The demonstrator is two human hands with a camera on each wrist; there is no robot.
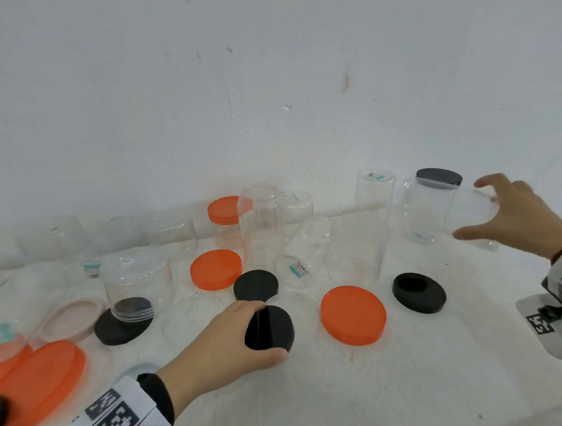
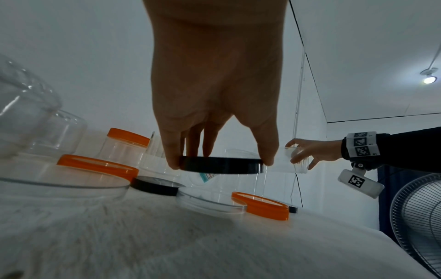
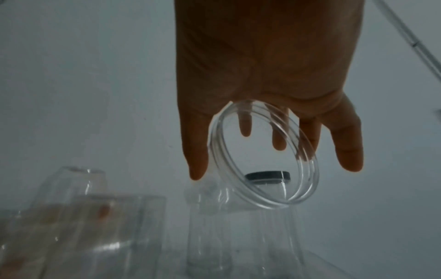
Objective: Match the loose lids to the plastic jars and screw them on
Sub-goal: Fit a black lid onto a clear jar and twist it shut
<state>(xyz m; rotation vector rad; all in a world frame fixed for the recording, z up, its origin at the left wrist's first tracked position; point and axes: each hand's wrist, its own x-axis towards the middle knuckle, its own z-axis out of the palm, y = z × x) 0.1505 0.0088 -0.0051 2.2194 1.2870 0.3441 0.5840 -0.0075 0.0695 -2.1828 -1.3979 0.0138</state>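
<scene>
My left hand (image 1: 268,330) pinches a black lid (image 1: 269,328) by its rim, thumb on the near side and fingers on the far side. In the left wrist view the black lid (image 2: 221,165) hangs level, a little above the white table (image 2: 167,245). Far right, my right hand (image 1: 470,209) grips a clear open jar (image 1: 473,221), tilted on its side. The right wrist view looks into the jar's threaded mouth (image 3: 300,194), with fingers (image 3: 349,158) spread round it. Just left of it stands a clear jar with a black lid (image 1: 438,177) on.
Loose orange lids (image 1: 353,314) (image 1: 216,269), black lids (image 1: 418,292) (image 1: 255,285) and clear lids (image 1: 193,317) lie on the table. Several clear jars, many upside down, stand along the wall (image 1: 262,79); one has an orange lid (image 1: 225,210). A fan (image 2: 417,217) stands off the right edge.
</scene>
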